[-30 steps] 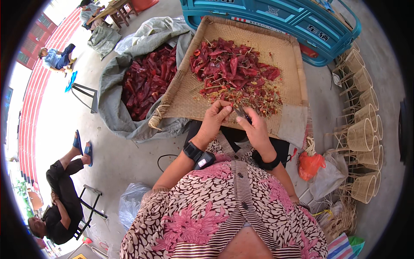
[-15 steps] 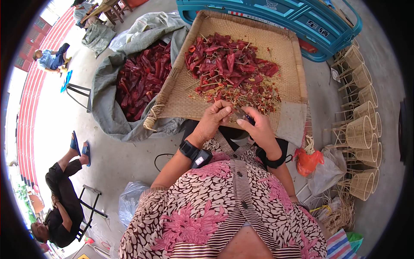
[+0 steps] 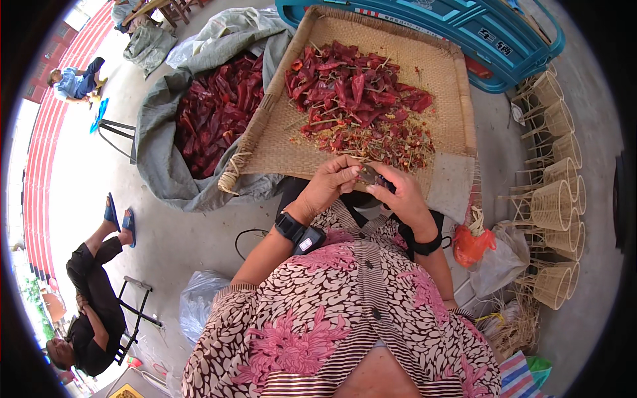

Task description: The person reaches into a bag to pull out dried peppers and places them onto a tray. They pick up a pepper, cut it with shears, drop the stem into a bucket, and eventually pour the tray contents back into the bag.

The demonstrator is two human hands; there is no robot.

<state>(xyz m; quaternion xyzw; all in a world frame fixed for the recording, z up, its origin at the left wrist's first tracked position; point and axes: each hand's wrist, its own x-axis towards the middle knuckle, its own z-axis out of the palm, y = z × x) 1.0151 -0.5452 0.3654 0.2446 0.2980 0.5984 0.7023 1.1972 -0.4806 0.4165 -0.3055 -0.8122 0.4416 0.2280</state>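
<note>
My left hand [image 3: 332, 182] is closed in a pinch at the near edge of the woven tray [image 3: 451, 123], on a small reddish piece that looks like a dried chili, mostly covered by the fingers. Right beside it, my right hand [image 3: 405, 194] grips scissors [image 3: 385, 184] with dark handles, and their metal blades point at the left fingertips. Beyond both hands a heap of dried red chilies [image 3: 352, 83] lies on the tray. Stems, seeds and red scraps [image 3: 391, 146] are scattered on its near side.
Left of the tray stands an open grey sack [image 3: 156, 142] full of red chilies. A teal vehicle bed [image 3: 424, 26] borders the far side. Small wicker baskets [image 3: 554, 202] line the right, near red [image 3: 472, 248] and clear plastic bags [image 3: 501, 265]. A person [image 3: 99, 318] sits at left.
My hands have come closer together, the left fingers now at the scissors' blades. The whole view has shifted slightly, and the tray appears a little higher.
</note>
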